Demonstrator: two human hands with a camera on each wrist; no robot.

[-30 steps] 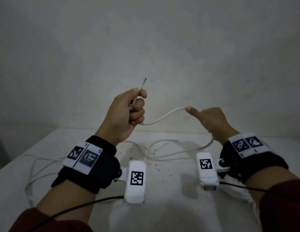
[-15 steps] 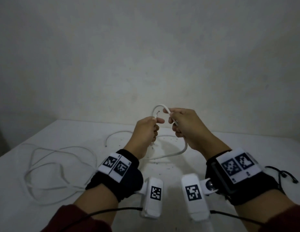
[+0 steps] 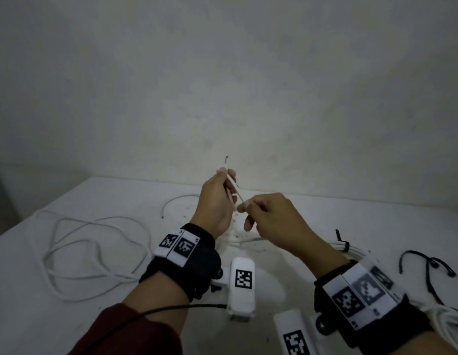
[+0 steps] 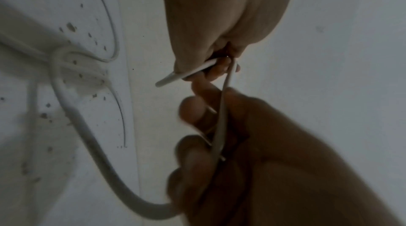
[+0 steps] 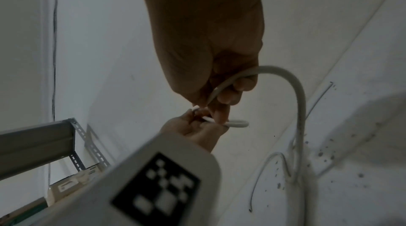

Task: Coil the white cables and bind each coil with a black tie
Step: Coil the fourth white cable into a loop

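Lying on the white table (image 3: 99, 329): a loose white cable (image 3: 94, 252) sprawling in loops well left of the grip, a bound coil (image 3: 350, 248) with black tie (image 3: 341, 239) right of it, spare black ties (image 3: 427, 267) farther right, dark specks (image 3: 238, 235) scattering beneath.

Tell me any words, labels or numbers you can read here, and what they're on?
No readable words or numbers.
Left wristband: black-and-white square code patterns, no letters.
Right wristband: the same kind of patterns.
White camera block: one square code pattern.
Cardboard box on the shelf: a pale label, too blurred to read.
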